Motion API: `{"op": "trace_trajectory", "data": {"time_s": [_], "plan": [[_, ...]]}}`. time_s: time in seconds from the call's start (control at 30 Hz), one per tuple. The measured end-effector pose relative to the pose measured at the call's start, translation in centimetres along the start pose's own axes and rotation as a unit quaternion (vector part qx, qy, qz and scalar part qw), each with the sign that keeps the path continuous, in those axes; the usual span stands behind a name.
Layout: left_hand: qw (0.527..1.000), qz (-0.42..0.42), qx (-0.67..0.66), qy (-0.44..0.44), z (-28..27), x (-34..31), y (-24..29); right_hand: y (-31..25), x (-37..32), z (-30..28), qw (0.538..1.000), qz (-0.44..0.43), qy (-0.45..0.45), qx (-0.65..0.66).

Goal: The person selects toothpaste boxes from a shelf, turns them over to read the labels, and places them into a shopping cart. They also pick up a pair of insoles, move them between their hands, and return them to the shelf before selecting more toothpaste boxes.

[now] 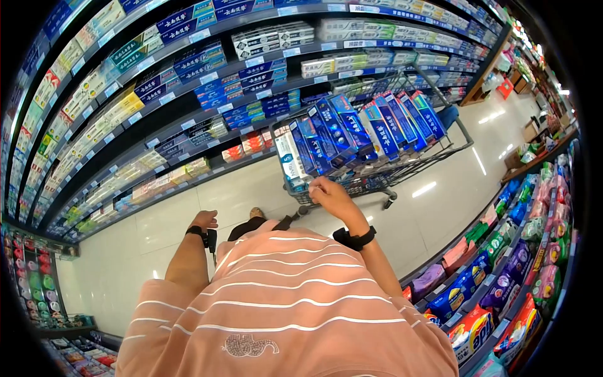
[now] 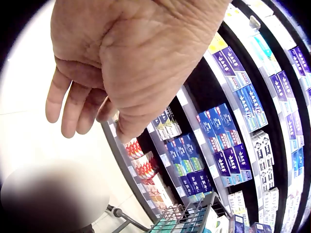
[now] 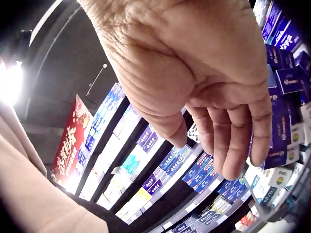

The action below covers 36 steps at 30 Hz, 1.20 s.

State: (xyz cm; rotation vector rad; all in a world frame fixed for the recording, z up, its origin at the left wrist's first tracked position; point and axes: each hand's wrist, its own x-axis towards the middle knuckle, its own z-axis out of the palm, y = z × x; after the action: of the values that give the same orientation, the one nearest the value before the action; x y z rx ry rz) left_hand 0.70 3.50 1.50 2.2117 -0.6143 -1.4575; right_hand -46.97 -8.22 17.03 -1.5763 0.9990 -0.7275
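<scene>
We stand in a shop aisle with our right hand [image 1: 331, 196] over the near end of the wire cart [image 1: 377, 182], just beside the blue boxes [image 1: 370, 129] packed upright in it. The right wrist view shows that hand's fingers [image 3: 233, 141] loosely curved and its palm bare, so it holds nothing. We cannot tell whether it touches the cart's rim. Our left hand [image 1: 204, 220] hangs at our side above the pale floor [image 1: 125, 251], well apart from the cart, relaxed and empty. A white box [image 1: 287, 160] stands at the cart's near corner beside the blue ones. Shelves [image 1: 188, 94] of more boxes run along our left, and bagged goods [image 1: 502, 295] fill the shelf on our right.
</scene>
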Motion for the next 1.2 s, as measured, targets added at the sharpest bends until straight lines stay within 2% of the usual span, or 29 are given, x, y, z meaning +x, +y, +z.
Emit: {"op": "trace_trajectory", "data": {"time_s": [0.47,0.57,0.77,0.97,1.03,1.2], "plan": [[1.000,-0.022,-0.019,0.004,-0.3,0.2,-2.5,1.5,1.5,0.9,1.000,0.022,-0.015,0.011],[0.999,-0.029,-0.024,0.002,-0.1,-0.3,-1.9,1.2,1.9,1.0,1.000,0.024,-0.013,-0.004],[0.999,-0.044,-0.027,-0.006,0.1,-0.3,-1.3,0.4,2.5,0.8,0.994,0.093,-0.049,0.003],[0.998,-0.052,-0.014,-0.018,-0.2,1.6,-1.3,1.8,3.2,1.2,0.997,0.067,-0.023,0.027],[0.997,-0.057,-0.003,-0.046,-0.6,1.9,-0.9,1.7,3.6,1.3,0.997,0.068,-0.027,0.028],[0.997,-0.065,0.001,-0.048,-2.0,4.6,1.0,1.1,5.1,1.2,0.996,0.089,-0.025,0.013]]}}
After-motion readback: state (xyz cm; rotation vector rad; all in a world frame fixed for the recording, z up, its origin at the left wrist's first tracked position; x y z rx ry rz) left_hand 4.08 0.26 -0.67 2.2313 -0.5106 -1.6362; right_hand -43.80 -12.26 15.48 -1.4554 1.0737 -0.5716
